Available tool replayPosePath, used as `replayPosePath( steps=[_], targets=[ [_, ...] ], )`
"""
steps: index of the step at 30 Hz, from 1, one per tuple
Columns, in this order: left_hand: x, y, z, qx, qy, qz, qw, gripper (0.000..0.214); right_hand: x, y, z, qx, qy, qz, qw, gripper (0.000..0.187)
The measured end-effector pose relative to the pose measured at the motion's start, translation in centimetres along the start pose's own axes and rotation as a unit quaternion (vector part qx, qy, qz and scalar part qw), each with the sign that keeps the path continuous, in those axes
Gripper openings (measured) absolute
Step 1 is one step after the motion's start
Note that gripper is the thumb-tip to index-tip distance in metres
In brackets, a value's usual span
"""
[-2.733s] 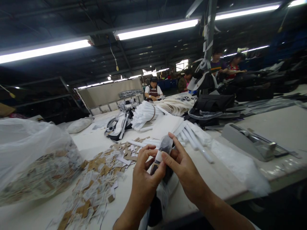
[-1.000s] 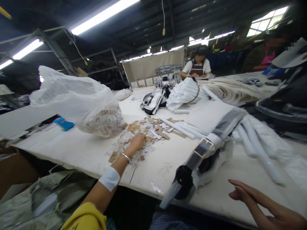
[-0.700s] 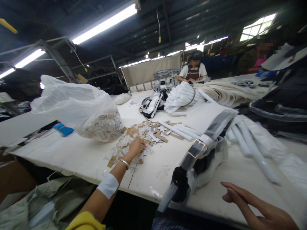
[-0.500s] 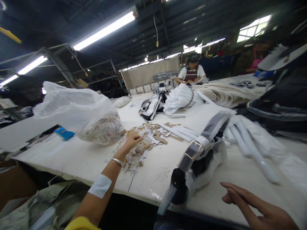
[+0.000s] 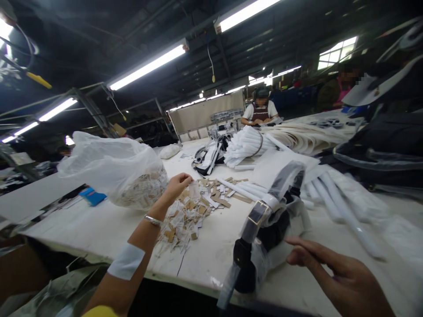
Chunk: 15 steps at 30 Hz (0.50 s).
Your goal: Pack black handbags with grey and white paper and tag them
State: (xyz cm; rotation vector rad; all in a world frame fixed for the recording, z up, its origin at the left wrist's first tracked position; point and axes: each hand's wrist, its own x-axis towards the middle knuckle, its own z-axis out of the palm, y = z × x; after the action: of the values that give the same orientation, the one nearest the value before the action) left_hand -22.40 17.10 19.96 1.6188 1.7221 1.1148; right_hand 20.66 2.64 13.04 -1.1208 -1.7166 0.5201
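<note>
My left hand (image 5: 178, 185) is closed in a pinch above the pile of scraps. From its fingertips hangs a small piece of clear plastic film (image 5: 194, 189). Beneath and around it lie paper and cardboard scraps (image 5: 188, 215) mixed with thin threads. A large clear plastic bag (image 5: 99, 163) stands left of this hand, with many similar scraps in its lower part. My right hand (image 5: 333, 268) hovers at the front right, index finger stretched and thumb just below it, nothing visible between them. Nearest to it is a dark bag with a buckled strap (image 5: 258, 212), wrapped in clear plastic.
White foam tubes (image 5: 246, 147) lie bundled farther back, with more loose tubes (image 5: 330, 202) at the right. Black goods (image 5: 390, 141) are heaped at the right edge. A blue packet (image 5: 92, 196) lies on the left. Across the white table (image 5: 211, 259), a person (image 5: 261, 112) works.
My left hand has moved slightly left and up from the scraps, with clear film now showing at its fingertips. My right hand has come left, closer to the wrapped bag. The view has shifted slightly.
</note>
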Motion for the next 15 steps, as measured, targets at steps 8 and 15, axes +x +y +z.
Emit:
replayPosePath(
  steps=[8, 15],
  targets=[
    [0.1, 3.6, 0.3, -0.106, -0.026, 0.006, 0.994, 0.024, 6.8, -7.4, 0.8, 0.125, -0.106, -0.041, 0.986, 0.028],
    [-1.6, 7.4, 1.3, -0.200, -0.056, 0.029, 0.978, 0.039, 16.5, -10.6, 6.5, 0.102, -0.194, -0.148, 0.964, 0.044]
  ],
)
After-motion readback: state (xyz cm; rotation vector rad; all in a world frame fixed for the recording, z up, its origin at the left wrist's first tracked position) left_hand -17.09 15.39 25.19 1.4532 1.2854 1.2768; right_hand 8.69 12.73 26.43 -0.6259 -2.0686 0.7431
